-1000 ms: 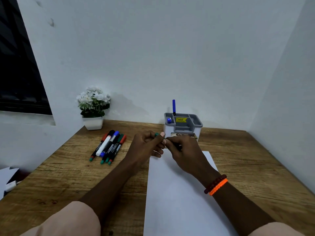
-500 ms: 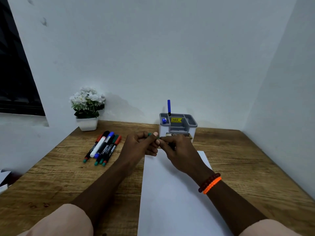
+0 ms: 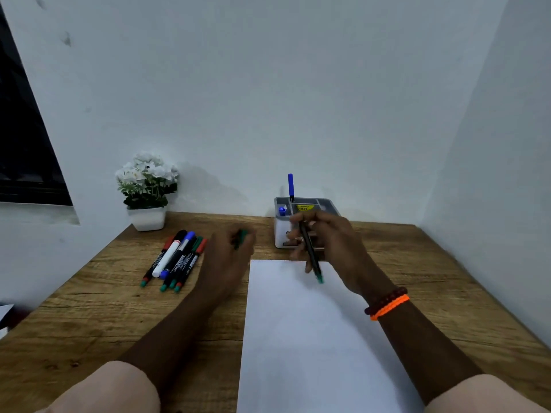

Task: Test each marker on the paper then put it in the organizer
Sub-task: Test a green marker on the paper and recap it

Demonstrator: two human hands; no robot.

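Holding green marker (image 3: 310,251) over paper (image 3: 313,338) top edge, right hand (image 3: 331,242)

Eight markers (image 3: 176,261), one organizer (image 3: 280,234), one paper (image 3: 313,338)

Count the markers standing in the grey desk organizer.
2. A tall blue marker sticks up at the grey organizer's back left; a blue-capped marker sits low at front left. Others may hide below the rim.
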